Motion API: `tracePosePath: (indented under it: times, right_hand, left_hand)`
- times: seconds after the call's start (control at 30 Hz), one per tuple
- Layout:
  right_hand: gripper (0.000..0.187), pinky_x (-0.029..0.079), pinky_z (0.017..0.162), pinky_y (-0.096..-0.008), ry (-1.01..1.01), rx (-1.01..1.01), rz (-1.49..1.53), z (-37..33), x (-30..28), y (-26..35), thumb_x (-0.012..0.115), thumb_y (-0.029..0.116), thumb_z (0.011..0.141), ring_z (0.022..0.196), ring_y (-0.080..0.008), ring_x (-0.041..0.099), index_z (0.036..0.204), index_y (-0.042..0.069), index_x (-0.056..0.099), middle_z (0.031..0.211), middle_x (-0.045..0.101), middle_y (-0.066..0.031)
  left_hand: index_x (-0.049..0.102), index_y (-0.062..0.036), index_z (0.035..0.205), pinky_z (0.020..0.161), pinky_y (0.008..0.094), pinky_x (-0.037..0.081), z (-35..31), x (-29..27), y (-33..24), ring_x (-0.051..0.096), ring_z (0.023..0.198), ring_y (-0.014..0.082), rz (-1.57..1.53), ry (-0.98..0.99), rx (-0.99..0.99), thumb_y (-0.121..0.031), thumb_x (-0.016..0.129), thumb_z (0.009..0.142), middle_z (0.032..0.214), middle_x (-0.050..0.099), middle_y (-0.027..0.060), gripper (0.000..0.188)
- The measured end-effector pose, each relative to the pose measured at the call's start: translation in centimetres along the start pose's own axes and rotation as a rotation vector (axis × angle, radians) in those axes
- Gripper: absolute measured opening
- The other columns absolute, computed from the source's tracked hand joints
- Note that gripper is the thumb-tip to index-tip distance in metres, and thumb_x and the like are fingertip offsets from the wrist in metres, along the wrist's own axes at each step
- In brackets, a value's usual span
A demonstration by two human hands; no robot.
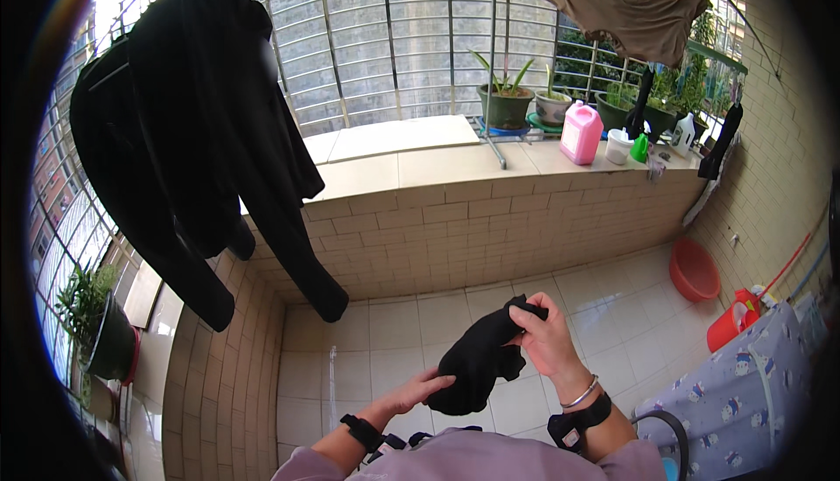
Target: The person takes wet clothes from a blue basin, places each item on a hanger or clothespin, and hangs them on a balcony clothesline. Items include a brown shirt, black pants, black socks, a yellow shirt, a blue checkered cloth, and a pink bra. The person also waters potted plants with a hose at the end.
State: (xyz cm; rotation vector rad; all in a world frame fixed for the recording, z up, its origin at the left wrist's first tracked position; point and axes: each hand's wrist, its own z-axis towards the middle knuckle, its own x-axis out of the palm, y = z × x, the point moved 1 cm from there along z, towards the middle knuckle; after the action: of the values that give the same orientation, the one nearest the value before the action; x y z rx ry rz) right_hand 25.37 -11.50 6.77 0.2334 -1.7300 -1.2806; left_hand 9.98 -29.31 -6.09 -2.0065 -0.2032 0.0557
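Mauve top (472, 456): fills the lower edge, its sleeves ending above the elbows.
Right wrist: a silver bangle (581, 393) sits nearer the hand than a black strap (597, 411), whose unit bears a small pale label with marks too fine to read.
Left wrist: a black band (360, 431) circles it.
Right forearm: rises from the lower right, leaning left, hand highest.
Right grip (541, 330): clenched on the upper end of the black cloth garment, thumb and fingers pinching it.
Left forearm: slants up and right, the hand lower than the other.
Left grip (422, 392): fingers reach to the garment's lower left edge and touch it; I cannot tell whether they close on it.
Black cloth garment (477, 369): bunched between both hands, hanging above the tiled floor (394, 328).
Pink jug (580, 135): stands on the tiled ledge (455, 164), its label too small to read.
Beside the jug: a white tub (619, 147), then a green spray bottle (640, 147).
Hanging laundry: a black long-sleeved jacket (175, 122) at left, a brown garment (626, 10) upper right.
Red basin (695, 271): on the floor near the right wall.
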Motion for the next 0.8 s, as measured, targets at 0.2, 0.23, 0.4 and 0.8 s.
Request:
tracePosePath:
  times: [0.2, 0.23, 0.4, 0.8]
  right_hand:
    - [0.021, 0.055, 0.064, -0.0413, -0.242, -0.162, -0.025, 0.3, -2.4, 2.9, 0.063, 0.005, 0.086, 0.080, -0.0197, 0.063, 0.097, 0.010, 0.046, 0.091, 0.060, -0.0068]
    - [0.020, 0.054, 0.067, -0.0422, -0.235, -0.178, -0.006, 0.1, -3.2, 3.7, 0.061, 0.004, 0.086, 0.084, -0.0199, 0.062, 0.098, 0.010, 0.046, 0.093, 0.060, -0.0073]
    - [0.018, 0.051, 0.079, -0.0414, -0.141, -0.148, -0.080, -1.2, -6.4, 4.2, 0.053, 0.000, 0.084, 0.087, -0.0189, 0.059, 0.096, 0.009, 0.043, 0.094, 0.057, -0.0077]
    - [0.014, 0.054, 0.061, -0.0281, -0.363, -0.054, -0.578, 0.6, -12.1, 2.0, 0.048, 0.002, 0.086, 0.071, -0.0109, 0.057, 0.098, 0.005, 0.054, 0.083, 0.055, -0.0034]
  left_hand:
    - [0.053, -0.0104, 0.119, 0.063, 0.0212, 0.038, -1.6, -2.1, -0.7, 0.045, 0.074, 0.0069, -0.092, 0.091, 0.009, -0.045, 0.057, 0.090, 0.090, 0.052, -0.0047, 0.046]
    - [0.055, -0.0103, 0.116, 0.063, 0.0211, 0.039, -2.2, -2.7, -0.7, 0.046, 0.074, 0.0065, -0.148, 0.104, 0.032, -0.042, 0.058, 0.090, 0.089, 0.053, -0.0048, 0.041]
    - [0.059, -0.0070, 0.105, 0.063, 0.0231, 0.043, -2.5, -5.7, -0.5, 0.050, 0.073, 0.0085, -0.075, -0.022, 0.020, -0.014, 0.057, 0.085, 0.082, 0.057, -0.0007, 0.021]
    - [0.053, -0.0005, 0.116, 0.051, 0.0298, 0.050, -1.7, -9.8, -7.6, 0.063, 0.052, 0.0191, 0.418, -0.579, 0.005, -0.009, 0.036, 0.085, 0.075, 0.064, 0.0141, 0.036]
